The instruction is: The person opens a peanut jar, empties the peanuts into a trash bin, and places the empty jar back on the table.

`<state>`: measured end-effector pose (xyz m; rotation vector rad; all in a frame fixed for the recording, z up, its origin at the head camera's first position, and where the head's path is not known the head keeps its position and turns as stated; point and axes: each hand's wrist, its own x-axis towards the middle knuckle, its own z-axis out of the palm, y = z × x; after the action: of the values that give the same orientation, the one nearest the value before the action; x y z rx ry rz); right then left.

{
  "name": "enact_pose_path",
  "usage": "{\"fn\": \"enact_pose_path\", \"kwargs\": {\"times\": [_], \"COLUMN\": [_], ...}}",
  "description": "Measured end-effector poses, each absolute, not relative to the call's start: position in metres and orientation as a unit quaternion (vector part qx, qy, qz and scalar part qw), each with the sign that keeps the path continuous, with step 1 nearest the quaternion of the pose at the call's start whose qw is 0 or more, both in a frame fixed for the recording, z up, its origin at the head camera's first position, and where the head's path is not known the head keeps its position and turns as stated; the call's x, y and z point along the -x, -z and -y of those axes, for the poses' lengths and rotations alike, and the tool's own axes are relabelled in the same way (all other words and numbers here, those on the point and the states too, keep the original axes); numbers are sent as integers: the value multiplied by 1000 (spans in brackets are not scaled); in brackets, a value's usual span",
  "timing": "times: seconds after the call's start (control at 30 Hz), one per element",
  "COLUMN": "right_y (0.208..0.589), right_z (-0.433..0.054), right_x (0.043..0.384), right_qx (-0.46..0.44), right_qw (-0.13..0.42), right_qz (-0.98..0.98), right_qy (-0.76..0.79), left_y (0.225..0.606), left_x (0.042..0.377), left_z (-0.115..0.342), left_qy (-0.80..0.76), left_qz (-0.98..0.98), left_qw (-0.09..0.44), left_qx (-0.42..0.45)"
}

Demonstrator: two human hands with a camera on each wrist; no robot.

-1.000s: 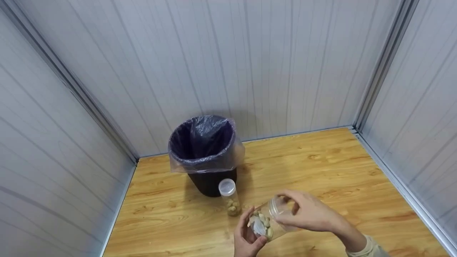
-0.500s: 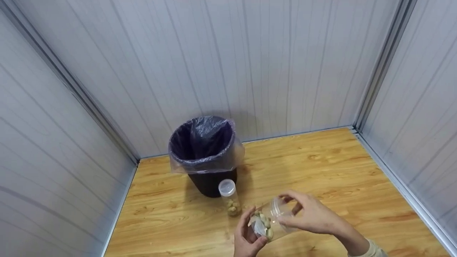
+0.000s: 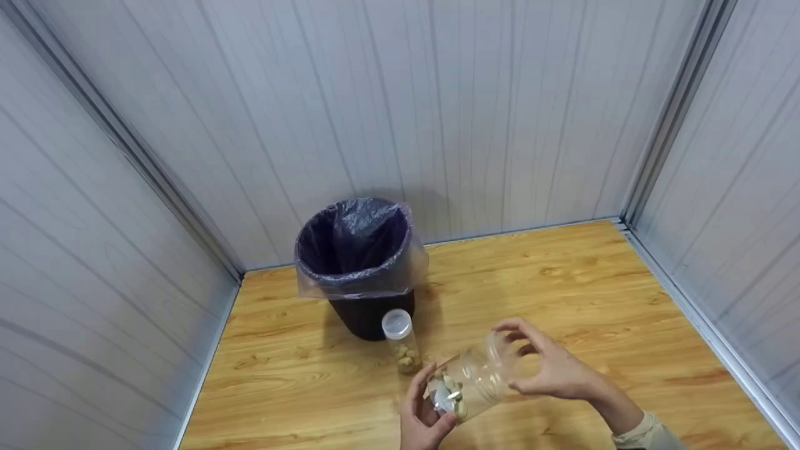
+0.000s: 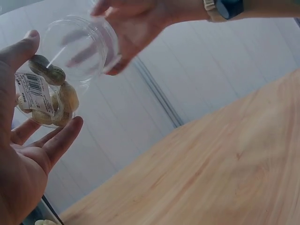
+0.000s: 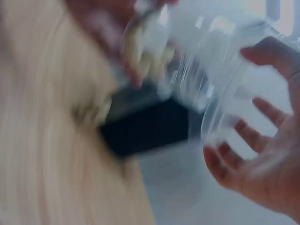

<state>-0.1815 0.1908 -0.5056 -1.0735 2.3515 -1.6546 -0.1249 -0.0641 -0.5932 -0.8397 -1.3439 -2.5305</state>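
Note:
My left hand point(image 3: 422, 417) grips the bottom end of a clear plastic jar point(image 3: 474, 389), which is tilted with its mouth toward the right. Several unshelled peanuts point(image 4: 68, 97) lie at the jar's base, behind a white barcode label point(image 4: 34, 89). At the mouth end, my right hand point(image 3: 556, 370) holds a clear lid point(image 3: 498, 354) by its edge, with fingers and thumb spread around it. In the head view the lid stands slightly off the jar's threaded rim. The right wrist view is blurred, but the lid point(image 5: 216, 115) shows between my fingers and the jar.
A second clear jar point(image 3: 398, 337), lidded and holding peanuts, stands upright left of my hands. Behind it is a black bin point(image 3: 369, 315) lined with a purple bag point(image 3: 362, 284). Pale panel walls point(image 3: 400, 106) enclose the wood-patterned surface point(image 3: 300, 387).
My right hand has drawn the lid slightly up and right, away from the jar's rim. The left hand and jar have shifted a little left. The second jar and bin stay put.

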Motion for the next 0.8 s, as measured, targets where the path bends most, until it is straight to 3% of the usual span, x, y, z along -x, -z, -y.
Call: {"fn": "enact_pose_path", "kwargs": {"times": [0.27, 0.5, 0.8], "right_y": [577, 609, 622], "right_z": [-230, -268, -296], "right_x": [250, 294, 306], "right_qx": [217, 152, 108], "right_qw": [-71, -44, -11], "right_qz": [-910, -944, -958], "right_qy": [347, 291, 266], "left_y": [598, 599, 611], "left_x": [123, 117, 115], "left_z": [69, 69, 68], "left_qy": [838, 845, 822], "left_qz": [454, 466, 512], "left_qw": [92, 58, 34], "left_qx": [289, 257, 246]}}
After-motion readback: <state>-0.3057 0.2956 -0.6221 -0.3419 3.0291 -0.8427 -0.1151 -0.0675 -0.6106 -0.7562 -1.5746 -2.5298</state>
